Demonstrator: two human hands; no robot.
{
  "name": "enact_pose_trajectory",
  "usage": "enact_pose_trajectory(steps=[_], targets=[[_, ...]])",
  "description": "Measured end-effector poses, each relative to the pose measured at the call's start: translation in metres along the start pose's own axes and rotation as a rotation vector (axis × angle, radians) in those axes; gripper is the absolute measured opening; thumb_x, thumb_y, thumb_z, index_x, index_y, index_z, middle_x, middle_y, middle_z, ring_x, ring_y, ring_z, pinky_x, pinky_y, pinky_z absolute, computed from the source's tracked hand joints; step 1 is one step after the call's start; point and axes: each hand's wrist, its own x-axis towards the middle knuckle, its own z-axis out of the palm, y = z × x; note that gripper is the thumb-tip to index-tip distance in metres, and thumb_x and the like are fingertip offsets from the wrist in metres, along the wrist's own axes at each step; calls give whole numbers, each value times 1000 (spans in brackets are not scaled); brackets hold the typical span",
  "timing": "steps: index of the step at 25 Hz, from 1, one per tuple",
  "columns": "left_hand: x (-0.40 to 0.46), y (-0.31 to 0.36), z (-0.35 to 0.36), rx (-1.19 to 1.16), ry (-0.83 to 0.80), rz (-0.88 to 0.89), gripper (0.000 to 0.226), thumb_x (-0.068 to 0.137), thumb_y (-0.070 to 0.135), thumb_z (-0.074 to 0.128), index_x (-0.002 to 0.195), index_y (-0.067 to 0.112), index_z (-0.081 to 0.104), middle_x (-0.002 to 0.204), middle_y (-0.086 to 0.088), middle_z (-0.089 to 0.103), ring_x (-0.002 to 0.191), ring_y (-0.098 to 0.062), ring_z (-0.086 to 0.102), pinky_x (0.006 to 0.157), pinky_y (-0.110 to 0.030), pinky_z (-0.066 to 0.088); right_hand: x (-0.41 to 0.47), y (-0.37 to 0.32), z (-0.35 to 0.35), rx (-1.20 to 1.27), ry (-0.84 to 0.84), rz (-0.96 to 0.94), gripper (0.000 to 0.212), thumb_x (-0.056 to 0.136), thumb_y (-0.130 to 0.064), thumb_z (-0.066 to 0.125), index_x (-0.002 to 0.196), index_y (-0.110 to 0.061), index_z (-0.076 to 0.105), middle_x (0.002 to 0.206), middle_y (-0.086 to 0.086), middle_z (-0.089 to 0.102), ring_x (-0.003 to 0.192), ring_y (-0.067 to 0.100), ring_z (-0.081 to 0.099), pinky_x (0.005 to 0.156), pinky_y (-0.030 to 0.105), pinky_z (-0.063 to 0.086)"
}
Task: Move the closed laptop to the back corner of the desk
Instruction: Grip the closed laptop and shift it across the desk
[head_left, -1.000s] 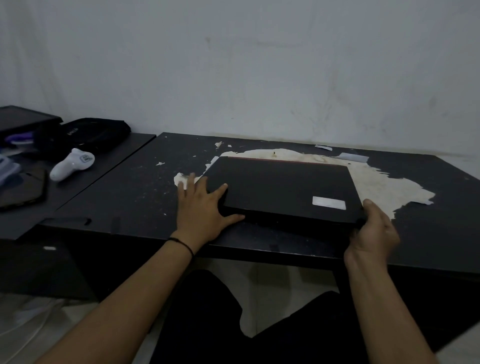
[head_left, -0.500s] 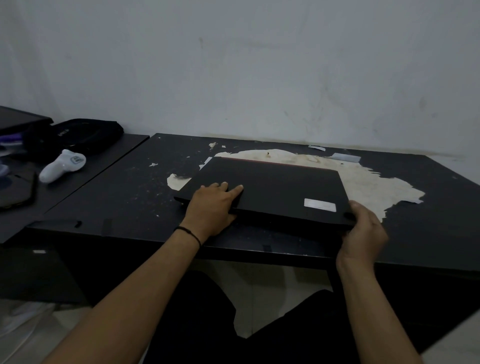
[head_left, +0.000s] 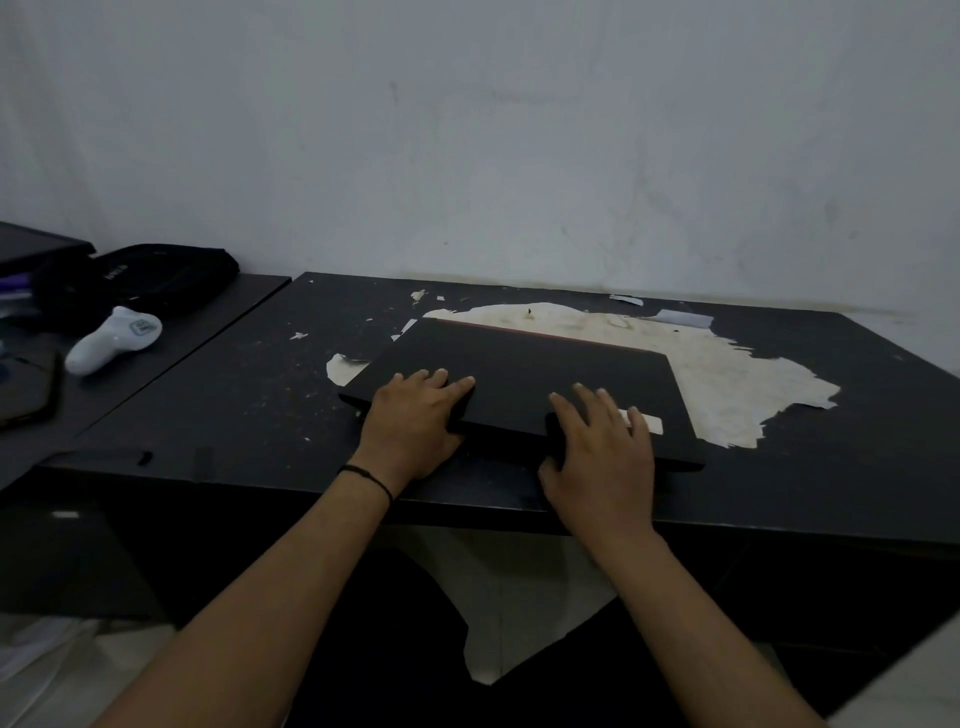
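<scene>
The closed black laptop (head_left: 524, 374) lies flat on the black desk (head_left: 234, 395), near its front edge and angled slightly. My left hand (head_left: 415, 421) holds the laptop's front left edge, fingers spread on the lid and thumb at the front side. My right hand (head_left: 597, 452) grips the front edge further right, fingers lying over the lid and partly covering a white sticker (head_left: 652, 423). The desk's back corners lie against the wall.
A pale patch of peeled surface (head_left: 727, 374) spreads behind and to the right of the laptop. On the lower side table (head_left: 218, 317) to the left lie a white handheld device (head_left: 111, 338) and a black bag (head_left: 156, 275). A white wall (head_left: 519, 156) bounds the desk's back.
My right hand has left the laptop's right front corner and now lies on the lid at the front edge. My left hand slid from the desk onto the lid's front left.
</scene>
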Motion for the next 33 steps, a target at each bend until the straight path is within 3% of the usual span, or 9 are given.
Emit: enact_pose_trajectory(steps=[2,4,9,16,20,22,24,27,33], targets=[[0,1,-1,1,-3,5,73,73,39,77,141,25,53,132,-8,62,119,-31,58,99,-47,45,15,5,0,-66,-115,-1,65,77,-19,76,139,-14,59,140,12,62,129,32,56,106,49,42],[1,2,-1,11,-9,19,74,75,40,75,143,26,50,135,-8,60,122,-31,56,100,-47,44,20,11,2,-118,-123,-41,63,76,-16,76,138,-12,60,134,13,65,122,33,60,99,47,48],[0,3,0,9,17,-1,74,71,34,79,139,21,54,132,-8,62,118,-31,58,100,-49,45,14,14,8,-153,-97,-66,71,72,-14,80,140,-15,62,137,14,66,123,37,62,104,49,49],[0,1,2,47,46,-60,73,71,17,71,141,24,53,133,-7,61,117,-34,55,98,-45,44,14,9,8,-213,-108,-89,68,65,-11,84,131,-10,68,125,17,72,107,40,69,91,50,56],[4,-6,-1,54,19,-25,74,64,25,73,137,29,58,126,-3,67,106,-30,64,85,-40,52,21,7,11,-293,-117,-106,57,77,-11,76,132,-7,63,124,20,69,103,43,67,79,49,55],[9,-13,1,75,14,19,72,62,30,75,133,29,62,119,-3,71,97,-29,68,73,-37,55,24,7,14,-308,-113,-123,63,85,-16,71,144,-11,54,140,20,61,118,47,60,90,53,52],[9,-14,3,54,43,-15,71,59,33,77,129,30,65,121,-3,71,102,-28,67,80,-39,54,27,11,15,-278,-99,-129,66,88,-17,66,151,-16,47,147,15,56,127,44,56,99,50,48],[15,-9,1,35,107,-54,69,55,31,77,124,30,68,119,-1,72,106,-28,66,90,-45,49,33,18,4,-215,-2,-142,66,67,-5,80,132,-13,69,125,14,73,105,44,71,82,47,58],[63,-3,-19,-7,160,106,44,69,34,77,112,24,73,99,-1,77,86,-28,72,67,-39,57,72,57,-18,-126,190,-283,61,49,3,88,108,-10,80,95,13,80,67,37,74,55,37,57]])
